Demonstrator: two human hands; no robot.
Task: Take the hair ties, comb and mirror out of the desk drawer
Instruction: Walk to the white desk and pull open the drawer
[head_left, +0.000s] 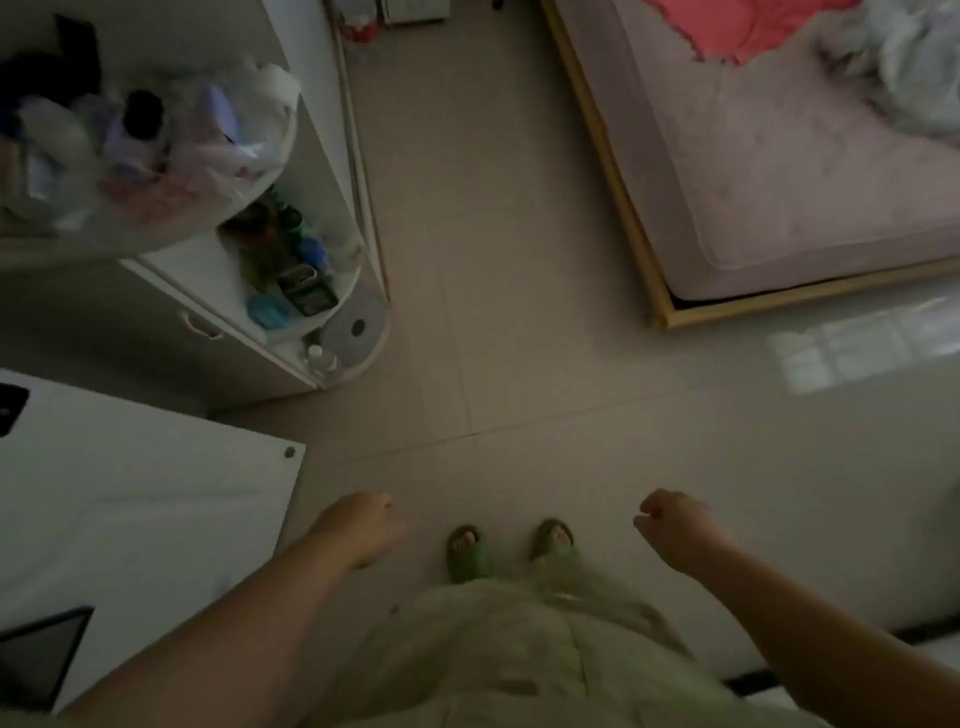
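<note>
I stand on a tiled floor, looking down at my feet in green slippers (511, 548). My left hand (358, 527) hangs low beside the corner of a white desk top (156, 483); its fingers are curled in with nothing held. My right hand (675, 525) floats over bare floor, also curled shut and empty. No drawer, hair ties, comb or mirror shows in view.
A white rounded shelf unit (291, 291) with bottles and small items stands at the left, with a full plastic bag (156, 150) on top. A bed (779, 171) with a wooden frame fills the upper right. A dark tablet (41, 654) lies on the desk.
</note>
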